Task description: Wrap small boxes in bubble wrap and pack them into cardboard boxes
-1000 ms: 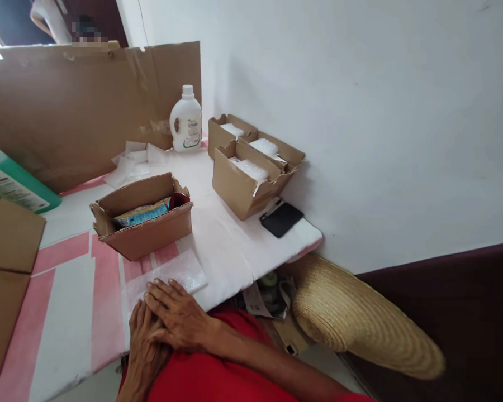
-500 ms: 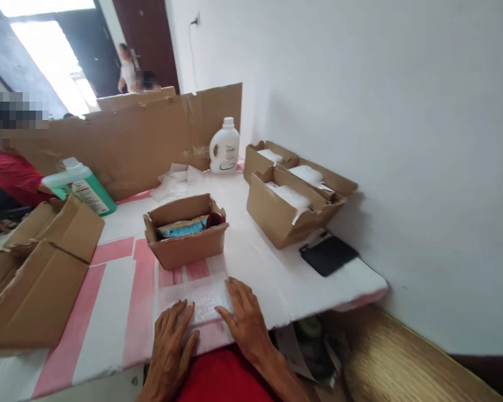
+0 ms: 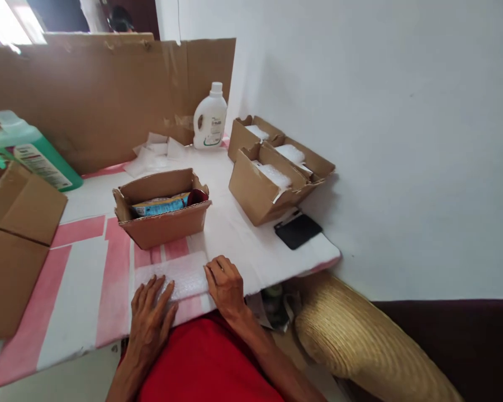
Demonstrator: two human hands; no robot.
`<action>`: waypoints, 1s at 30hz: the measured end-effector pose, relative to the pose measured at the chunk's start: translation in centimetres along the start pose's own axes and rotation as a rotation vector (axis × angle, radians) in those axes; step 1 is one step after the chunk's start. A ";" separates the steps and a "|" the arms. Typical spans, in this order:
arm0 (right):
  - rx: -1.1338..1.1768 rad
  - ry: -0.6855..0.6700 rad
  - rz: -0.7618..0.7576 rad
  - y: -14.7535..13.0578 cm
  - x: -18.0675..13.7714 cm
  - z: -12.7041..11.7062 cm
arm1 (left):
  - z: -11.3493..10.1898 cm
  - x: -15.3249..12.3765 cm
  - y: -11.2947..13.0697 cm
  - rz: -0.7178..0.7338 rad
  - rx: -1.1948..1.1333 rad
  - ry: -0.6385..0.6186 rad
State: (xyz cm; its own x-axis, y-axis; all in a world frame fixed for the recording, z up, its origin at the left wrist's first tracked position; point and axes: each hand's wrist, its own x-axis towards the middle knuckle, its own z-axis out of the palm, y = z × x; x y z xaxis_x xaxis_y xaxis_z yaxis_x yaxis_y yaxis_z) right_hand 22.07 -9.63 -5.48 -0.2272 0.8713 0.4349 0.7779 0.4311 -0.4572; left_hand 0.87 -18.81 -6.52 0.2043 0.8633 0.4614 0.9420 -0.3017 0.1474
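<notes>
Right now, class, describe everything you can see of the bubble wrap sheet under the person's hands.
The bubble wrap sheet is a clear, whitish, dimpled plastic rectangle lying flat near the front edge of the pink-and-white table. The left hand rests spread on its left part; the right hand touches its right edge with curled fingers.

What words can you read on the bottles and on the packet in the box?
White bottle: its label has green print, too small to read.
Green bottle: its white label has print too blurred to read.
Blue packet in the open box: print too blurred to read.
No other writing shows.
</notes>
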 end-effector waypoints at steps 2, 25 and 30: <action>-0.061 -0.015 0.045 0.0 -0.1 0.4 | 0.1 0.1 0.0 0.016 0.001 -0.001; -0.026 -0.246 -0.581 -4.0 -1.5 1.4 | -3.2 2.5 -0.1 0.235 -0.035 -0.030; 0.154 -0.170 -0.475 -0.5 -3.4 -0.3 | -4.3 3.2 0.6 0.286 -0.163 -0.117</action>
State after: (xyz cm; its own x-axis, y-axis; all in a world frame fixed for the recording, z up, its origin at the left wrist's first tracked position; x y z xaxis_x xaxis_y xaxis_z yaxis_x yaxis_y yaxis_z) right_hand 22.64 -12.89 -6.58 -0.6352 0.5921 0.4960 0.4741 0.8058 -0.3548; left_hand 0.97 -17.98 -1.15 0.4922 0.7721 0.4020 0.7890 -0.5908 0.1686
